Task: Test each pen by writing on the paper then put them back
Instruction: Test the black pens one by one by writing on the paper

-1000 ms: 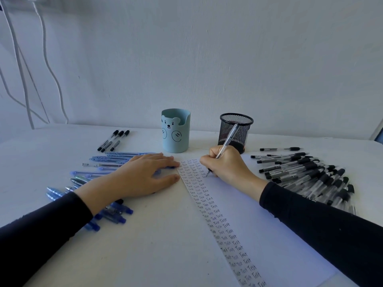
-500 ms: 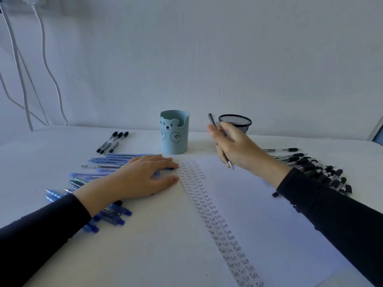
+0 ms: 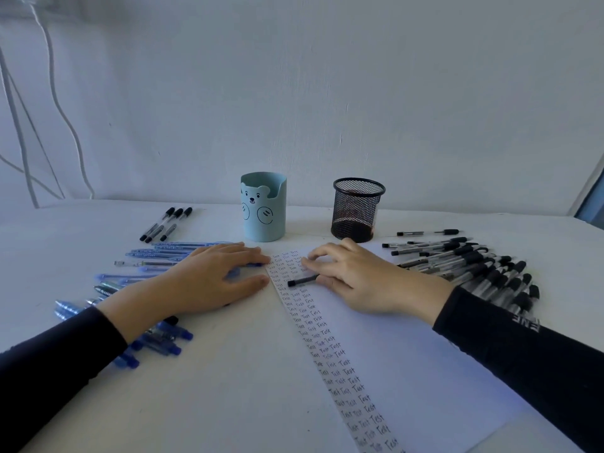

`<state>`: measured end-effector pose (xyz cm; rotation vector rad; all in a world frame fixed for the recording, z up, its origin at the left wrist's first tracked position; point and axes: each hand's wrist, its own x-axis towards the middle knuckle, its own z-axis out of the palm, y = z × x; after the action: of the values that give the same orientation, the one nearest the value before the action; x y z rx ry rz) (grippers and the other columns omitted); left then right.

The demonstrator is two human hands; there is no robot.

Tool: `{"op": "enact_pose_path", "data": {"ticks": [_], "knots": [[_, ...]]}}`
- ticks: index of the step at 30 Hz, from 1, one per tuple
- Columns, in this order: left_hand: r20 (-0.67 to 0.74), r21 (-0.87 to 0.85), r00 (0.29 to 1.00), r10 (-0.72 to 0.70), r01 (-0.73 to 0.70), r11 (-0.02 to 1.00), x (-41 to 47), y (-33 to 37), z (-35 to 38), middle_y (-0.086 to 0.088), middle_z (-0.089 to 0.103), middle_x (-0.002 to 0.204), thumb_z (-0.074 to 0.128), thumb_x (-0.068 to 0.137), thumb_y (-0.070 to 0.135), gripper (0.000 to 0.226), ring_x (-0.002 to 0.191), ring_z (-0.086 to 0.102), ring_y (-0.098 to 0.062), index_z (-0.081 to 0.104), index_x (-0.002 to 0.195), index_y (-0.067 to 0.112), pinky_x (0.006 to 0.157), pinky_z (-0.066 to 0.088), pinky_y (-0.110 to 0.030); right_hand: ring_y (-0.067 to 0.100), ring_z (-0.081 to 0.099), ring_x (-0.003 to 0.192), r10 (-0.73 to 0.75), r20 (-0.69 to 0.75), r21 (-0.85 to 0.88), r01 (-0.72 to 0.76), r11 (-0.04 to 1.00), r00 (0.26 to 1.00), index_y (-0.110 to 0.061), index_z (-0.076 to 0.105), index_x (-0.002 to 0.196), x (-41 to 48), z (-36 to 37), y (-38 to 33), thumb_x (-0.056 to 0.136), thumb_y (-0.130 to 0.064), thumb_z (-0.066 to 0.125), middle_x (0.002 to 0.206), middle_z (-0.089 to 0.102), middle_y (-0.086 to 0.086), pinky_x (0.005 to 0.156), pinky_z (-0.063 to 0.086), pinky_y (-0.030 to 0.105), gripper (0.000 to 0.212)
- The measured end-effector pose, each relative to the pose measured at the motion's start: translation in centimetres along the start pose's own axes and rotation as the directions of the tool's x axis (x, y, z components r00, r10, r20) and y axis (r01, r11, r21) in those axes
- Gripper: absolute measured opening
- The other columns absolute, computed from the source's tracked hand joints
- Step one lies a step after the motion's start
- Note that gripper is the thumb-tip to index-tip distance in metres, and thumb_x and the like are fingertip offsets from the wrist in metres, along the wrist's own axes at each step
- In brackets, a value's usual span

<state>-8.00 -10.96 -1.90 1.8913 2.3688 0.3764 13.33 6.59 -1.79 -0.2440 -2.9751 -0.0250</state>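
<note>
On the paper (image 3: 376, 338), near its far end: black pen (image 3: 302, 280) lying across the written column (image 3: 313, 325), partly under the curled right hand (image 3: 362, 282); whether gripped, cannot tell. Left hand (image 3: 212, 282) flat at the paper's left edge. Risks: smearing fresh ink with a dragged palm, or knocking the pen into the pen pile (image 3: 474, 269) right of the paper.

Plain white wall (image 3: 359, 93) fills the upper half of frame; matte, faint scuffs. White cables (image 3: 62, 119) hang down it at upper left, reaching my white table (image 3: 228, 403), which spans the lower half. Sliver of window frame (image 3: 591, 194) at far right edge. Light dim, cool, bluish.
</note>
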Motion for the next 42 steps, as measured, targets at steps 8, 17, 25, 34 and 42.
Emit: {"op": "enact_pose_path", "data": {"ticks": [8,17,25,34,42], "knots": [[-0.026,0.007,0.999,0.039,-0.039,0.999,0.1,-0.5,0.2,0.028,0.037,0.145,0.011,0.069,0.093,0.066,0.139,0.028,0.003,0.035,0.125,0.068,0.120,0.019,-0.034,-0.003,0.052,0.058,0.384,-0.275,0.308,-0.298,0.904,0.881,-0.018,0.071,0.092,-1.2,-4.1,4.5,0.092,-0.015,0.048,0.079,0.060,-0.017,0.059,0.036,0.021,0.023],[-0.271,-0.090,0.947,0.173,-0.204,0.975,0.8,3.9,-0.4,0.029,0.059,0.107,0.028,0.079,0.074,0.061,0.106,0.050,0.007,0.063,0.119,0.042,0.087,0.036,-0.005,0.026,0.053,0.128,0.630,-0.022,0.137,-0.622,0.771,0.776,-0.007,0.062,0.130,-2.6,-3.4,15.0,0.098,-0.006,0.052,0.140,0.056,0.012,0.110,0.039,0.034,0.033],[-0.205,0.049,0.934,0.293,-0.290,0.956,2.3,7.3,1.5,0.011,0.064,0.108,0.056,0.096,0.033,0.031,0.091,0.054,-0.001,0.064,0.125,0.028,0.086,0.048,-0.023,0.026,0.064,0.086,0.572,-0.211,0.058,-0.575,0.816,0.792,-0.015,0.059,0.123,-2.0,-2.8,14.3,0.104,-0.023,0.045,0.111,0.068,0.012,0.068,0.050,0.034,0.026],[-0.712,-0.136,0.691,0.122,-0.306,0.942,2.4,4.7,-4.3,0.004,0.069,0.088,0.070,0.086,0.007,0.020,0.072,0.065,-0.001,0.074,0.104,0.013,0.071,0.051,-0.010,0.007,0.047,0.067,0.593,-0.582,0.602,-0.195,0.774,0.557,-0.037,0.058,0.104,-1.2,-7.8,6.7,0.099,-0.058,0.036,0.071,0.049,-0.013,0.077,0.040,0.035,0.031],[-0.675,-0.291,0.661,-0.328,0.170,0.941,1.7,-4.4,-6.6,-0.001,0.066,0.084,0.065,0.090,0.011,0.016,0.071,0.064,-0.020,0.073,0.104,0.011,0.066,0.047,-0.019,0.016,0.042,0.065,0.388,-0.321,0.768,-0.002,0.640,0.864,-0.025,0.062,0.083,-0.2,-10.2,0.5,0.058,-0.071,0.057,0.059,0.053,-0.012,0.063,0.031,0.028,0.052]]}}
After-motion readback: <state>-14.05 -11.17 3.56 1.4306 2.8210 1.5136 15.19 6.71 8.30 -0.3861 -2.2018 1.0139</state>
